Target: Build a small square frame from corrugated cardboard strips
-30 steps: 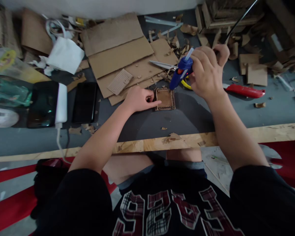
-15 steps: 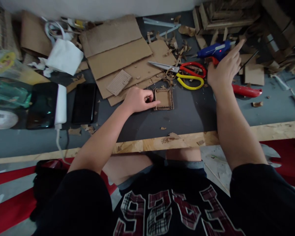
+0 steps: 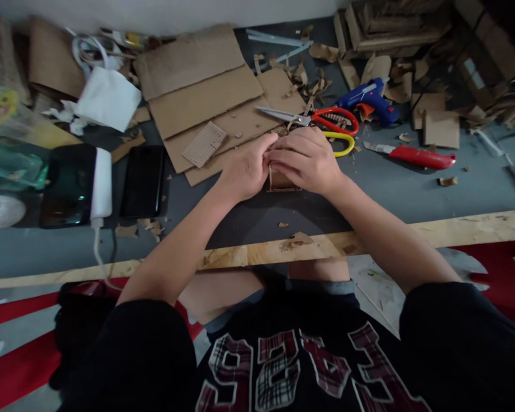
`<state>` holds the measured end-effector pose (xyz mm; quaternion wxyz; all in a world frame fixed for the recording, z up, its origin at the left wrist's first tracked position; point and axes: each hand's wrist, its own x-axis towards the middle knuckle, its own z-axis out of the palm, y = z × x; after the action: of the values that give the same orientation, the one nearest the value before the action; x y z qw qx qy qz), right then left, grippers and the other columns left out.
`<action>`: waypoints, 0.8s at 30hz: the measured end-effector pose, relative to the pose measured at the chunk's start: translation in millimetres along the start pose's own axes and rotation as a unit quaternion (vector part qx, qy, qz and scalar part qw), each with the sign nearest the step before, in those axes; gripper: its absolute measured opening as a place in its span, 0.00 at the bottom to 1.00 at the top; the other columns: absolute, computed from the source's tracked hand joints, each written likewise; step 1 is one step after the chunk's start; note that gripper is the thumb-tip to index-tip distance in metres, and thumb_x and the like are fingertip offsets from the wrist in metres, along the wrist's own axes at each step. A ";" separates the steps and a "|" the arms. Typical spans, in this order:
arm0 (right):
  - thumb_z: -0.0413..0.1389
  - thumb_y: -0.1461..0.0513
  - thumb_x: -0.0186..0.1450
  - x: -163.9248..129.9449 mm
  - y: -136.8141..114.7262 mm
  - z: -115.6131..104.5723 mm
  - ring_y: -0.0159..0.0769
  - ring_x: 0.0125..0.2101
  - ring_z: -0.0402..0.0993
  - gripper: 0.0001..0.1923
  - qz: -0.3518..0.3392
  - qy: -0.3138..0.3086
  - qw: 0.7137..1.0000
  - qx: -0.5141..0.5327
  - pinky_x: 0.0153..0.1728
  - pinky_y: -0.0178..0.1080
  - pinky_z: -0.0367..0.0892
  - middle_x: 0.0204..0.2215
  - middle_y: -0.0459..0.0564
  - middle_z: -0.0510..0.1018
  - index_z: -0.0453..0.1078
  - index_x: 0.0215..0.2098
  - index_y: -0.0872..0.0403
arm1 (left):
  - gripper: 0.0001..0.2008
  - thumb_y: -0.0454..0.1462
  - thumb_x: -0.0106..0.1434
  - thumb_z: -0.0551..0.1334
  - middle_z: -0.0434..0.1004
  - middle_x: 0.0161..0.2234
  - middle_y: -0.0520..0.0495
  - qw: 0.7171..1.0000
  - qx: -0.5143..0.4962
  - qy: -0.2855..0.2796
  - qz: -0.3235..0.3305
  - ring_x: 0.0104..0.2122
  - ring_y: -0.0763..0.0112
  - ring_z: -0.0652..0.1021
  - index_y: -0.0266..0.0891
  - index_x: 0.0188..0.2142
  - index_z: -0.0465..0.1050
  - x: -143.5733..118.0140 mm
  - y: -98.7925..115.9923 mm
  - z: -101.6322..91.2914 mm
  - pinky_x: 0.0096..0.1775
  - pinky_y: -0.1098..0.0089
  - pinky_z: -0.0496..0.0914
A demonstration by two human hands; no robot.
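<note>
Far left of the table (image 3: 369, 200), near its left edge: translucent green and yellow plastic items (image 3: 8, 143), partly blurred. Just right of them lie a dark phone (image 3: 66, 186), a white charger block (image 3: 102, 183) with its cable trailing over the near edge, and a second dark phone (image 3: 143, 180), side by side. Behind these, toward the far edge, a white cloth or paper (image 3: 107, 100) rests against brown cardboard.

Centre, toward the far edge: stacked cardboard sheets (image 3: 201, 97), with a small ribbed cardboard offcut (image 3: 205, 144) lying on their near part.

Centre of the table: the left hand (image 3: 244, 169) and the right hand (image 3: 304, 159) meet over a small cardboard frame (image 3: 278, 182), which lies flat on the grey surface just in front of the cardboard sheets. Both hands cover most of it; only its near edge shows. The fingers of each hand are curled together and press on the frame's top, fingertips of the two hands touching; a firm pinch cannot be confirmed.

Right of centre: scissors (image 3: 326, 123) with red and yellow handles lie just behind the right hand. Farther right, a blue glue gun (image 3: 369, 100) lies on its side among cardboard scraps (image 3: 438, 123). A red utility knife (image 3: 416, 155) lies nearer, well apart from the hands.

Near edge: a bare wooden strip (image 3: 455, 232) runs the table's width.
</note>
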<state>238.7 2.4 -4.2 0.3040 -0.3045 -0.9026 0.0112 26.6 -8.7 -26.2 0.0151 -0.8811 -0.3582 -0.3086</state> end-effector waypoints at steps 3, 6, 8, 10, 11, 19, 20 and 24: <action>0.44 0.54 0.74 -2.7 4.4 -0.7 0.44 0.48 0.73 0.18 0.001 -0.010 1.000 -0.007 0.51 0.54 0.64 0.41 0.50 0.79 0.75 0.49 0.47 | 0.19 0.39 0.75 0.41 0.74 0.57 0.38 1.000 0.001 -0.009 0.025 0.55 0.62 0.79 0.41 0.64 0.42 0.8 0.8 6.2 0.52 0.61 0.76; 0.44 0.54 0.74 -2.8 10.4 -6.3 0.44 0.47 0.73 0.19 0.012 -0.026 0.999 -0.020 0.50 0.53 0.64 0.38 0.51 0.79 0.76 0.44 0.49 | 0.20 0.41 0.76 0.40 0.75 0.56 0.38 0.999 -0.023 -0.026 0.026 0.54 0.62 0.79 0.41 0.65 0.44 -0.2 -1.5 8.9 0.52 0.60 0.76; 0.44 0.55 0.74 -1.3 12.0 -8.5 0.45 0.47 0.72 0.19 0.020 -0.033 0.999 -0.023 0.49 0.52 0.64 0.38 0.52 0.79 0.75 0.42 0.50 | 0.21 0.44 0.76 0.39 0.74 0.57 0.39 0.998 -0.041 -0.039 -0.001 0.56 0.63 0.78 0.42 0.65 0.48 -0.6 -2.6 7.8 0.54 0.59 0.75; 0.43 0.56 0.74 0.1 11.9 -9.8 0.45 0.47 0.72 0.18 0.031 -0.038 0.999 -0.020 0.49 0.52 0.64 0.38 0.53 0.79 0.74 0.41 0.51 | 0.22 0.46 0.76 0.39 0.74 0.56 0.41 0.996 -0.053 -0.051 -0.045 0.56 0.63 0.77 0.43 0.63 0.53 -0.4 -2.9 5.0 0.55 0.60 0.75; 0.43 0.56 0.73 0.6 11.2 -10.5 0.46 0.46 0.71 0.17 0.038 -0.039 0.998 -0.017 0.49 0.52 0.64 0.38 0.53 0.78 0.74 0.41 0.51 | 0.22 0.47 0.76 0.40 0.75 0.55 0.41 0.995 -0.057 -0.052 -0.061 0.56 0.64 0.78 0.43 0.62 0.55 0.0 -2.6 3.4 0.55 0.61 0.74; 0.48 0.56 0.69 2.9 1.1 -16.3 0.47 0.45 0.71 0.13 0.078 -0.067 0.995 0.010 0.50 0.52 0.62 0.36 0.52 0.78 0.74 0.41 0.48 | 0.19 0.45 0.75 0.45 0.78 0.53 0.38 0.989 -0.072 -0.065 -0.110 0.56 0.61 0.77 0.39 0.58 0.60 4.4 7.2 -4.1 0.57 0.59 0.72; 0.48 0.56 0.69 3.5 0.4 -15.8 0.47 0.45 0.71 0.14 0.076 -0.071 0.995 0.013 0.49 0.52 0.62 0.35 0.52 0.78 0.75 0.40 0.48 | 0.19 0.45 0.75 0.45 0.78 0.52 0.38 0.989 -0.073 -0.068 -0.110 0.56 0.60 0.77 0.39 0.58 0.61 4.2 8.0 -3.6 0.57 0.59 0.71; 0.48 0.55 0.69 5.7 -0.7 -14.4 0.47 0.45 0.71 0.14 0.079 -0.070 0.994 0.008 0.48 0.51 0.63 0.36 0.53 0.78 0.75 0.41 0.48 | 0.20 0.46 0.75 0.44 0.77 0.53 0.39 0.988 -0.078 -0.066 -0.115 0.56 0.60 0.77 0.40 0.59 0.59 2.7 8.5 1.3 0.57 0.59 0.71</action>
<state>242.8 2.6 10.7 0.2409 -0.3708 -0.8947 0.0631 34.2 -13.0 -24.1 -0.1132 -0.8512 -0.4316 -0.2765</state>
